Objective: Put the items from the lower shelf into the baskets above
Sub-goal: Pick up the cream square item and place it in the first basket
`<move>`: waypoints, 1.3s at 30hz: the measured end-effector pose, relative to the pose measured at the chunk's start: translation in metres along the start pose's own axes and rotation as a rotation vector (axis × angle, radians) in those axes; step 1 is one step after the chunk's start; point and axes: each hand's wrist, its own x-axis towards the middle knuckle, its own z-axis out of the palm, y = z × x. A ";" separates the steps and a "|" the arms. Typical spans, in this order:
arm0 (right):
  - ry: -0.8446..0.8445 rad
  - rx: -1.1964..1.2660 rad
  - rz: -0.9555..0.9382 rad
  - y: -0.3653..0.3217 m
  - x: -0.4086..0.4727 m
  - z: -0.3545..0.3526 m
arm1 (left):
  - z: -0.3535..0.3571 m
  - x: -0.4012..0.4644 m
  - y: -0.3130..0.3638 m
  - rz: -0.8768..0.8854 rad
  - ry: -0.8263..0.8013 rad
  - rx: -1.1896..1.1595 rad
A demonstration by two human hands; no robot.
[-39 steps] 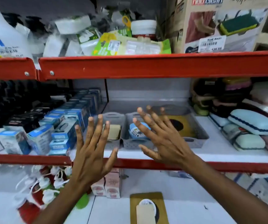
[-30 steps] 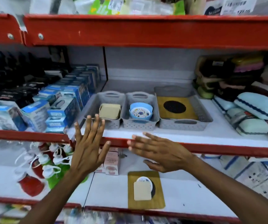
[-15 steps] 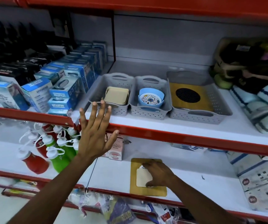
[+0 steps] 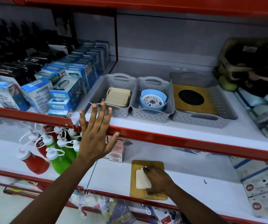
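Note:
Three grey baskets stand on the upper shelf: a left one (image 4: 122, 112) with cream square pieces (image 4: 118, 97), a middle one (image 4: 149, 116) with blue round pieces (image 4: 152, 101), and a large one (image 4: 199, 119) with a brown board. On the lower shelf lies another brown board (image 4: 138, 195) with a cream square piece (image 4: 141, 181) on top. My right hand (image 4: 160, 181) rests on that piece, fingers over its far edge and thumb at its near edge. My left hand (image 4: 94, 139) hovers open, fingers spread, in front of the red shelf edge (image 4: 178, 140).
Blue boxes (image 4: 62, 94) fill the upper shelf left of the baskets; sponges and cloths (image 4: 267, 101) lie to the right. On the lower shelf stand red and green bottles (image 4: 49, 152), a small pink box (image 4: 117, 151), and printed packs (image 4: 262, 191) at the right.
The view has dropped from the top shelf. My right hand went down from in front of the baskets to the lower shelf and closed on the cream piece. My left hand stayed raised and open.

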 end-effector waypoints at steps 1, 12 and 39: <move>0.006 -0.005 0.002 0.000 0.000 0.001 | 0.000 0.000 0.000 0.000 0.001 0.001; 0.558 0.051 -0.214 -0.004 -0.044 -0.052 | -0.001 0.000 0.001 -0.016 -0.002 -0.018; 0.929 0.219 -0.029 -0.037 -0.082 -0.286 | 0.004 0.000 0.002 -0.003 0.084 -0.065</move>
